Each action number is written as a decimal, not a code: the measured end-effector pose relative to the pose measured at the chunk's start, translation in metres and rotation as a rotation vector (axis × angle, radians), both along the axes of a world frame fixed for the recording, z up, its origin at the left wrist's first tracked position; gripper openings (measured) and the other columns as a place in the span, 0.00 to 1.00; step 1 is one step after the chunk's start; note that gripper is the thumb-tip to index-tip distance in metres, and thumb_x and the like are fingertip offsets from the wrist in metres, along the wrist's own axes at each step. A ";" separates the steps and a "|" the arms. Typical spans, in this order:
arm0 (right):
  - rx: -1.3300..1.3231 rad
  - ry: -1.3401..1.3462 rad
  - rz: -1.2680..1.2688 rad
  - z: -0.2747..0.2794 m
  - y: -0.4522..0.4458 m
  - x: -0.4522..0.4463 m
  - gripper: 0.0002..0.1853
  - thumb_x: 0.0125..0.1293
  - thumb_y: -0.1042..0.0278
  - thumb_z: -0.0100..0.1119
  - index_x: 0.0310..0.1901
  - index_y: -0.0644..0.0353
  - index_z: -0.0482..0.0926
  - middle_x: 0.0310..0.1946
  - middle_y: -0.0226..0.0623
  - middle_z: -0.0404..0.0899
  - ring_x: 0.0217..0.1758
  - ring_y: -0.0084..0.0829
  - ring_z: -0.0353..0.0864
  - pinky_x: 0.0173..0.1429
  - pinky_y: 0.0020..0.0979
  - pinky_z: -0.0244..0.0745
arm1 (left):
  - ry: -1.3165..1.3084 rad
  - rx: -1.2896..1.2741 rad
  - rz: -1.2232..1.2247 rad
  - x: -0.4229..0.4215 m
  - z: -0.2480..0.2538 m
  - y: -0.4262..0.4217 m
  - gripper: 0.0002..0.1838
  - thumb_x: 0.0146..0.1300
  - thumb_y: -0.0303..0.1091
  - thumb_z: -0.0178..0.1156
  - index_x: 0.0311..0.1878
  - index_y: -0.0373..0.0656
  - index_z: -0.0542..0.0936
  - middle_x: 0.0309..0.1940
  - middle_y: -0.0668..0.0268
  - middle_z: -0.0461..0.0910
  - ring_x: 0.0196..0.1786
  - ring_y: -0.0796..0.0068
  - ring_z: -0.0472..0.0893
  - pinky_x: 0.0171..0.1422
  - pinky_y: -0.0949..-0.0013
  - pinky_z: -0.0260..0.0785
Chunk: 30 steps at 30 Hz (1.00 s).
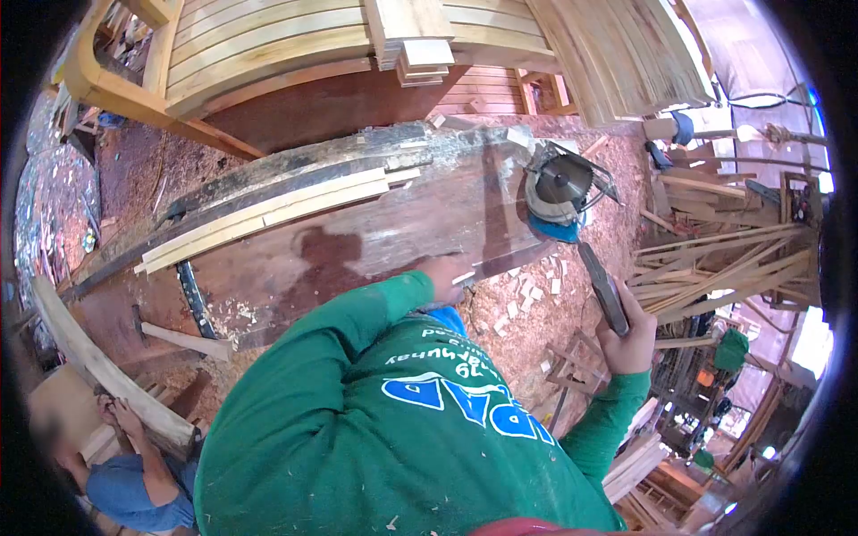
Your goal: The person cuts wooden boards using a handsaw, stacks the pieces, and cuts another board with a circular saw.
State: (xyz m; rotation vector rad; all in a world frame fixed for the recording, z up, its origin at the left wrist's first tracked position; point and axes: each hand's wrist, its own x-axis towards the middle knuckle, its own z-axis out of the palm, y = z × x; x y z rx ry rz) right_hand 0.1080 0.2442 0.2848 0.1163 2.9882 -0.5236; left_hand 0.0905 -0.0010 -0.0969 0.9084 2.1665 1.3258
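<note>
My left hand is at the near edge of the brown workbench, its fingers closed round a small pale piece. Out to the right, my right hand grips a long dark tool, whose narrow end points up toward a circular saw. The saw lies at the bench's right end with its round blade showing. Long pale wood strips rest along the bench's far side.
A hammer lies at the bench's left. Stacked boards and a slatted wooden piece stand beyond. Wood offcuts litter the floor. Long strips are piled at right. Another person is at lower left, near a curved timber.
</note>
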 end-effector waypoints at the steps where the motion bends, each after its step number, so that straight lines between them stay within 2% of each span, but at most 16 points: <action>1: 0.009 -0.018 0.020 0.003 -0.001 0.002 0.36 0.48 0.77 0.63 0.66 0.56 0.82 0.43 0.53 0.88 0.39 0.52 0.89 0.49 0.38 0.81 | -0.015 0.018 0.030 -0.001 0.006 -0.007 0.27 0.60 0.37 0.65 0.65 0.48 0.82 0.70 0.52 0.77 0.64 0.48 0.81 0.68 0.52 0.77; 4: 0.032 -0.065 0.103 0.013 -0.009 -0.006 0.37 0.47 0.77 0.64 0.65 0.55 0.82 0.42 0.53 0.87 0.39 0.53 0.88 0.48 0.40 0.81 | -0.068 -0.198 0.046 -0.014 0.017 -0.057 0.22 0.61 0.36 0.64 0.59 0.48 0.85 0.57 0.54 0.85 0.59 0.50 0.84 0.66 0.50 0.78; 6: 0.052 -0.091 0.179 0.019 -0.017 -0.015 0.37 0.46 0.77 0.65 0.65 0.53 0.82 0.40 0.50 0.88 0.39 0.54 0.87 0.49 0.42 0.81 | 0.049 -0.198 0.130 -0.017 0.028 -0.102 0.17 0.63 0.34 0.62 0.54 0.46 0.87 0.50 0.55 0.87 0.54 0.50 0.86 0.61 0.50 0.80; 8: 0.092 -0.073 0.294 0.027 -0.023 -0.026 0.37 0.46 0.76 0.66 0.65 0.49 0.83 0.38 0.49 0.87 0.40 0.55 0.86 0.49 0.46 0.82 | 0.214 -0.187 0.223 -0.016 0.031 -0.144 0.14 0.63 0.34 0.63 0.51 0.47 0.87 0.48 0.57 0.88 0.49 0.52 0.87 0.55 0.51 0.80; 10: 0.224 -0.102 0.333 0.035 -0.027 -0.037 0.38 0.45 0.75 0.67 0.65 0.48 0.83 0.39 0.50 0.87 0.40 0.55 0.87 0.49 0.47 0.82 | 0.304 -0.405 0.247 -0.020 0.065 -0.181 0.11 0.61 0.34 0.65 0.47 0.49 0.88 0.46 0.58 0.87 0.46 0.57 0.87 0.51 0.54 0.80; 12: 0.298 -0.084 0.375 0.042 -0.037 -0.048 0.37 0.47 0.74 0.66 0.64 0.45 0.84 0.40 0.51 0.87 0.41 0.55 0.87 0.49 0.48 0.83 | 0.529 -0.312 0.416 -0.016 0.086 -0.215 0.12 0.59 0.35 0.67 0.47 0.50 0.87 0.43 0.59 0.87 0.44 0.58 0.86 0.48 0.54 0.79; 14: 0.309 -0.053 0.438 0.048 -0.041 -0.059 0.35 0.47 0.74 0.66 0.63 0.44 0.85 0.39 0.50 0.87 0.41 0.55 0.87 0.49 0.48 0.83 | 0.704 -0.324 0.602 -0.018 0.089 -0.245 0.16 0.57 0.35 0.69 0.50 0.51 0.86 0.46 0.61 0.85 0.51 0.57 0.84 0.55 0.52 0.76; 16: 0.358 -0.027 0.466 0.055 -0.050 -0.066 0.32 0.49 0.73 0.64 0.60 0.43 0.87 0.37 0.49 0.87 0.40 0.55 0.87 0.49 0.49 0.84 | 0.663 -0.496 0.725 -0.014 0.107 -0.273 0.24 0.56 0.43 0.73 0.58 0.56 0.85 0.59 0.64 0.80 0.63 0.59 0.78 0.68 0.51 0.67; 19: 0.408 0.031 0.574 0.063 -0.064 -0.077 0.32 0.49 0.74 0.64 0.60 0.42 0.87 0.36 0.48 0.88 0.39 0.54 0.87 0.49 0.49 0.83 | 0.424 -0.726 0.824 -0.009 0.132 -0.307 0.34 0.51 0.48 0.78 0.63 0.53 0.82 0.58 0.64 0.81 0.66 0.59 0.77 0.69 0.48 0.63; 22: 0.399 -0.061 0.545 0.065 -0.073 -0.086 0.33 0.48 0.74 0.64 0.61 0.43 0.86 0.37 0.51 0.87 0.40 0.56 0.87 0.50 0.50 0.83 | 0.367 -0.776 0.801 0.004 0.104 -0.346 0.39 0.50 0.55 0.80 0.65 0.54 0.80 0.57 0.64 0.81 0.64 0.60 0.78 0.69 0.49 0.63; 26: 0.325 -0.090 0.520 0.061 -0.085 -0.096 0.33 0.49 0.76 0.61 0.61 0.49 0.85 0.39 0.55 0.86 0.41 0.59 0.86 0.51 0.48 0.83 | 0.300 -0.851 0.831 0.007 0.082 -0.373 0.38 0.49 0.58 0.79 0.62 0.54 0.81 0.56 0.65 0.80 0.63 0.59 0.78 0.69 0.50 0.62; 28: 0.218 -0.053 0.506 0.056 -0.080 -0.096 0.32 0.49 0.77 0.60 0.61 0.55 0.84 0.40 0.57 0.86 0.42 0.61 0.86 0.52 0.47 0.83 | 0.233 -0.944 0.798 0.003 0.090 -0.377 0.36 0.50 0.58 0.78 0.61 0.55 0.80 0.56 0.65 0.79 0.63 0.60 0.79 0.68 0.50 0.63; 30: 0.125 -0.030 0.426 0.046 -0.070 -0.090 0.32 0.50 0.78 0.59 0.62 0.60 0.83 0.40 0.57 0.87 0.42 0.58 0.88 0.52 0.44 0.83 | 0.194 -0.961 0.792 -0.002 0.096 -0.376 0.36 0.50 0.60 0.78 0.61 0.54 0.80 0.55 0.65 0.79 0.63 0.60 0.79 0.68 0.50 0.63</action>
